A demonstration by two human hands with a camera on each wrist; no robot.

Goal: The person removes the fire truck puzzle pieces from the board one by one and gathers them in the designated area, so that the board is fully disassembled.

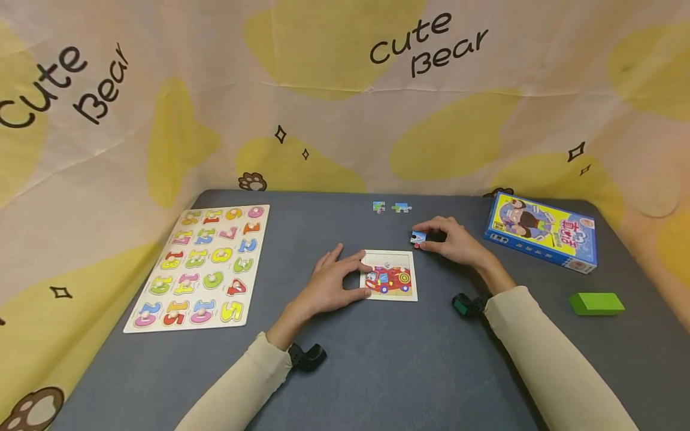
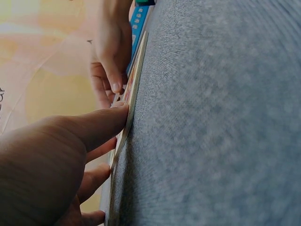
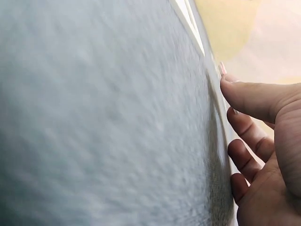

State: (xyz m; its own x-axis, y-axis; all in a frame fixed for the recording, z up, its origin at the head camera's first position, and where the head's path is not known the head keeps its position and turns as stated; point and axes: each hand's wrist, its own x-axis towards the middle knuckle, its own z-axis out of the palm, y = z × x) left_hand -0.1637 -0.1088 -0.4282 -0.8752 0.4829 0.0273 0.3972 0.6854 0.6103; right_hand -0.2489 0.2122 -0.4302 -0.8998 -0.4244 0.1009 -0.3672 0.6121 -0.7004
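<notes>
A small white-framed jigsaw tray (image 1: 388, 253) lies on the table with a red fire truck picture (image 1: 392, 279) in it; its upper strip is pale and bare. My left hand (image 1: 334, 282) rests at the tray's left side, index finger and thumb spread apart and touching it. In the left wrist view, the thumb of the left hand (image 2: 51, 155) lies against the tray's edge. Just right of the tray's upper corner, my right hand (image 1: 450, 239) pinches a small jigsaw piece (image 1: 417, 237) between thumb and fingers. In the right wrist view, only a sliver of the piece (image 3: 222, 68) shows past the thumb.
Two loose jigsaw pieces (image 1: 401, 208) lie near the table's back edge. A number puzzle board (image 1: 207, 245) is at the left. At the right are a blue-and-yellow box (image 1: 544, 230) and a green block (image 1: 596, 303). A printed cloth (image 1: 323, 72) hangs behind.
</notes>
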